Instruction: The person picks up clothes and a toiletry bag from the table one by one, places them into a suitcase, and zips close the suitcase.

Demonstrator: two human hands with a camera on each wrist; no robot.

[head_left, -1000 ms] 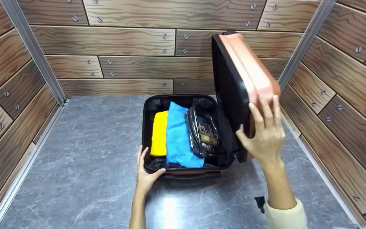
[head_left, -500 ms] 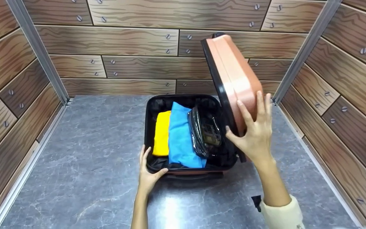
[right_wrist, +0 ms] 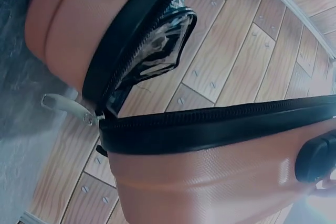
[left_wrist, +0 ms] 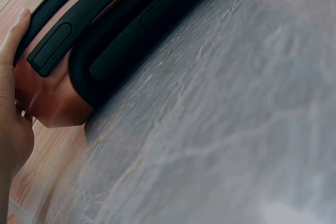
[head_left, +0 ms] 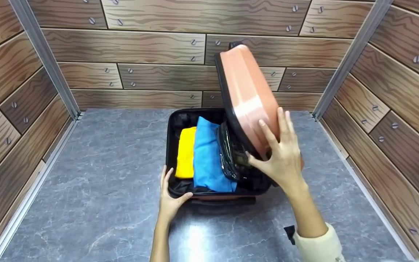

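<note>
A small orange suitcase lies opened on the floor, black-rimmed and black-lined. Folded yellow cloth, folded blue cloth and a clear, black-edged pouch sit side by side inside it. My left hand holds its near left corner, thumb on the front rim and fingers along the left side. My right hand grips the near end of the lid, thumb at the rim and fingers spread over the shell. Leaning left, the lid overhangs the pouch. A metal zip pull shows near the hinge in the right wrist view.
The grey marbled floor surrounds the suitcase. Wood-patterned walls stand behind it and on both sides, with metal strips at the corners. A black handle runs along the suitcase's front in the left wrist view.
My right hand has swung the lid leftward and down, so its outer shell shows more and its lining is hidden. My left hand stays at the corner.
</note>
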